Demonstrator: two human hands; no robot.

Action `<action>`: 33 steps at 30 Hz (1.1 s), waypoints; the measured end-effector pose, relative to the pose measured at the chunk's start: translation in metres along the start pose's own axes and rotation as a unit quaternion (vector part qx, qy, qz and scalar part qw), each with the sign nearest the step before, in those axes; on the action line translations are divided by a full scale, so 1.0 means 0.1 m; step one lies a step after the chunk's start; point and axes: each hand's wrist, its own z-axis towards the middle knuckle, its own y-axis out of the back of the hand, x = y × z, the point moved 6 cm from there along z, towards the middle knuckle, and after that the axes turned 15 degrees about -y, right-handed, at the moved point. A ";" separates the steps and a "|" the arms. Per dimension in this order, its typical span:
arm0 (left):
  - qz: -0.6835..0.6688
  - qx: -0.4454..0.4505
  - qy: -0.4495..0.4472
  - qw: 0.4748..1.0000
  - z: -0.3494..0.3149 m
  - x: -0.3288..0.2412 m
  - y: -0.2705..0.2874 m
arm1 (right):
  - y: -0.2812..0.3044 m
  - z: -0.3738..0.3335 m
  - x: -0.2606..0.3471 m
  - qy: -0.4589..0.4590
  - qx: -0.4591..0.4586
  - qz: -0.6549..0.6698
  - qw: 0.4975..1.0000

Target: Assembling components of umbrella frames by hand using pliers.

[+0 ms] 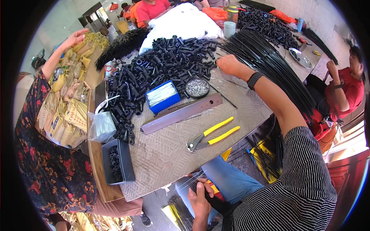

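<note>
My right hand (pixel 230 65) reaches across the table with its fingers closed, between the heap of short black plastic tubes (pixel 169 57) and a long bundle of thin black rods (pixel 266 61). What it pinches, if anything, is too small to make out. Low over my lap, my left hand (pixel 200 201) has its fingers curled by something dark that I cannot make out. Yellow-handled end-cutting pliers (pixel 210 136) lie on the table near me. Behind them are a long metal bar (pixel 181 114), a blue box of thin pale pins (pixel 162 96) and a round dish of small shiny pieces (pixel 197 88).
A grey bin (pixel 117 161) of small black parts and a clear plastic bag (pixel 103 126) stand at the left edge. A person in a floral garment (pixel 58 169) stands at left, arm raised; another in red (pixel 345 96) sits at right. Sacks (pixel 65 111) are piled beyond the table.
</note>
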 end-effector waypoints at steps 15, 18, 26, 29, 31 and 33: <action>0.010 -0.012 -0.009 1.000 0.03 -0.03 0.01 | 0.44 -0.15 0.58 0.034 0.305 0.479 0.823; 0.022 -0.021 -0.014 0.999 0.01 -0.07 -0.03 | 0.28 -0.01 0.26 -0.042 0.288 0.471 0.833; 0.016 -0.031 -0.010 0.999 0.02 -0.08 -0.01 | 0.04 0.12 -0.03 -0.090 0.044 0.114 0.988; 0.015 -0.027 -0.009 0.999 0.00 -0.08 0.00 | 0.03 0.12 0.07 -0.064 0.036 0.031 0.997; 0.015 -0.029 -0.014 0.999 0.00 -0.10 0.01 | 0.04 0.09 0.14 -0.054 0.027 -0.007 0.998; 0.010 -0.026 -0.014 1.000 0.02 -0.10 0.00 | 0.05 0.05 0.13 -0.053 0.023 -0.006 0.998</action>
